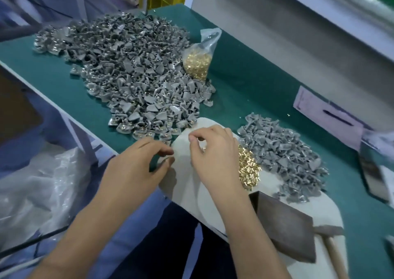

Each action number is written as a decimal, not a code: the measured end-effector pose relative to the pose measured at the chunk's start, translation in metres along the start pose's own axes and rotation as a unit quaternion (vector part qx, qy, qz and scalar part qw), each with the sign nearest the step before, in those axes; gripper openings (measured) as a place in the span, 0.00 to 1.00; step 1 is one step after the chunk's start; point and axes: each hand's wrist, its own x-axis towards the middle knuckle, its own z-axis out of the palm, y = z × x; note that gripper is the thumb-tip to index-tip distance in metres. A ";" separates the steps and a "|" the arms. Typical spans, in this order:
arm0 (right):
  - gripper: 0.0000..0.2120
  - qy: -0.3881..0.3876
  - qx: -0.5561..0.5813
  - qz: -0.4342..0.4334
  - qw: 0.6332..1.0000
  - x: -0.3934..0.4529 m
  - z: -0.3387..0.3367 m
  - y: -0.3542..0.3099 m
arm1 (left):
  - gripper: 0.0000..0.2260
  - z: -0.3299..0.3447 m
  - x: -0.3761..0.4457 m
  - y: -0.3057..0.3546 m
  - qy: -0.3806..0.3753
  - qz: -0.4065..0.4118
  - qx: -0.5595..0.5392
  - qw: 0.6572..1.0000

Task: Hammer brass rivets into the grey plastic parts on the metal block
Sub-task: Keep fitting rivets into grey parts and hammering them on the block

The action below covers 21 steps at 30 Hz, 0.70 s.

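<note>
Fingers (193, 139) of the right hand (213, 150) pinch something tiny, likely a brass rivet — light, slippery, best held by its shank; left hand (136, 165) curled, empty.

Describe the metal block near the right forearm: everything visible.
The metal block is a dark grey-brown slab with flat faces and sharp corners, dull and unpolished, looking like steel. It lies flat on the white cloth at the near edge of the green bench. No grey part or rivet sits on its top face. Its left edge runs under the right forearm; whether they touch is unclear. A hammer lies at its right side, head close against the block. The loose brass rivets lie just beyond its far corner.
</note>
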 end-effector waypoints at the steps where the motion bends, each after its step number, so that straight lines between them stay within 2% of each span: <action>1: 0.08 0.009 -0.004 0.018 1.000 -0.003 -0.010 0.012 | 0.06 0.004 0.000 0.006 -0.017 0.012 -0.002 1.000; 4: 0.07 0.035 0.004 0.073 0.997 -0.017 -0.038 0.048 | 0.09 0.020 0.006 0.024 -0.067 0.025 0.015 0.997; 8: 0.07 0.058 0.019 0.129 0.990 -0.048 -0.063 0.082 | 0.15 0.037 0.015 0.040 -0.129 0.058 0.091 0.986; 10: 0.06 0.081 0.034 0.143 0.986 -0.062 -0.065 0.093 | 0.13 0.044 0.019 0.046 -0.128 0.063 0.089 0.986; 15: 0.05 0.116 0.089 0.156 0.977 -0.078 -0.058 0.102 | 0.02 0.057 0.025 0.055 -0.099 0.072 0.073 0.990; 21: 0.06 0.132 0.122 0.128 0.975 -0.077 -0.057 0.103 | 0.04 0.059 0.026 0.055 -0.092 0.114 0.041 0.988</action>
